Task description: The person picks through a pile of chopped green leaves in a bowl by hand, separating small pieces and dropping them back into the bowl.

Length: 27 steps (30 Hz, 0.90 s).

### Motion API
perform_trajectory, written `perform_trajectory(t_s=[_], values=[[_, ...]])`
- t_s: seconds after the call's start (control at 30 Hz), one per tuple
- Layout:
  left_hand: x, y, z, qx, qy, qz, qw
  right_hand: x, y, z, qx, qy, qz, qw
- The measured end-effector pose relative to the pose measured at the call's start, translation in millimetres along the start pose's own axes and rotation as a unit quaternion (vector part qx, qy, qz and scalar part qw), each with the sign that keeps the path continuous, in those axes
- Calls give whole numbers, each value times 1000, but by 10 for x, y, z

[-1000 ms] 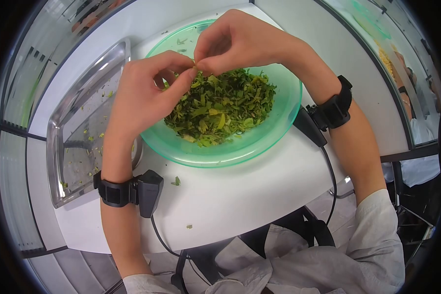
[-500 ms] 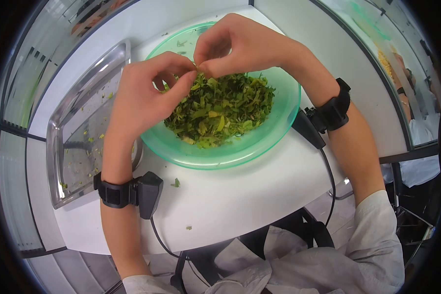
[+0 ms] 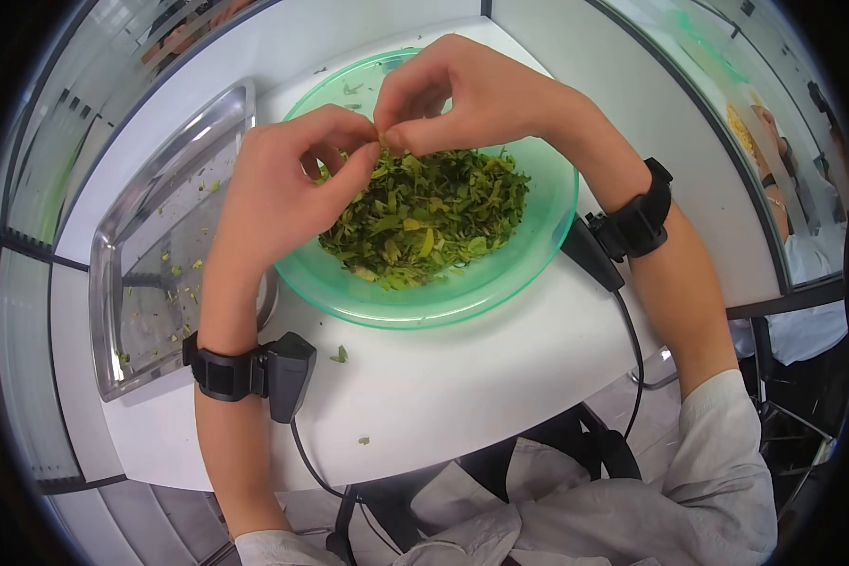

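A pile of small green leaves (image 3: 429, 222), with some yellowish bits, lies in a translucent green bowl (image 3: 424, 309). Over the pile's far left part, my left hand (image 3: 297, 174) and my right hand (image 3: 462, 99) meet fingertip to fingertip. Both pinch with thumb and index finger. A small pale yellowish bit, probably of leaf, shows between the fingertips, but it is too small to name surely. My palms and curled fingers hide part of the bowl's far left side.
Left of the bowl, a metal tray (image 3: 113, 349) holds scattered leaf scraps. A leaf piece (image 3: 339, 355) lies on the white table (image 3: 424, 396). Black wrist straps with cabled devices (image 3: 292, 375) sit on both forearms. White partitions (image 3: 651, 123) border the table.
Both hands have shifted very slightly toward me, fingertips still together above the leaves. The bowl and tray look almost unchanged in place.
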State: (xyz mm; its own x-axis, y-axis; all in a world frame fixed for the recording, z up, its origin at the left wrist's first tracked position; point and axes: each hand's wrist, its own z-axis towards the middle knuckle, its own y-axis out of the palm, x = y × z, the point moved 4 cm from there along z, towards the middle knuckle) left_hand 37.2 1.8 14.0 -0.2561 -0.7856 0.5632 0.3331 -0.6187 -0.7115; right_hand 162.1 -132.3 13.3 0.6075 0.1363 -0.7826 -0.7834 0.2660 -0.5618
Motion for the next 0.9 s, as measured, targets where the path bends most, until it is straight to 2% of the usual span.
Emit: perform_trajectory(t_s=[0.57, 0.8, 0.9], values=[[33, -25, 0, 27, 34, 5, 999, 18, -19, 21, 18, 25, -20, 999], [13, -17, -10, 8, 1, -9, 1000, 16, -8, 24, 20, 13, -40, 999], [-25, -21, -4, 39, 6, -25, 999, 16, 5, 24, 14, 22, -23, 999]])
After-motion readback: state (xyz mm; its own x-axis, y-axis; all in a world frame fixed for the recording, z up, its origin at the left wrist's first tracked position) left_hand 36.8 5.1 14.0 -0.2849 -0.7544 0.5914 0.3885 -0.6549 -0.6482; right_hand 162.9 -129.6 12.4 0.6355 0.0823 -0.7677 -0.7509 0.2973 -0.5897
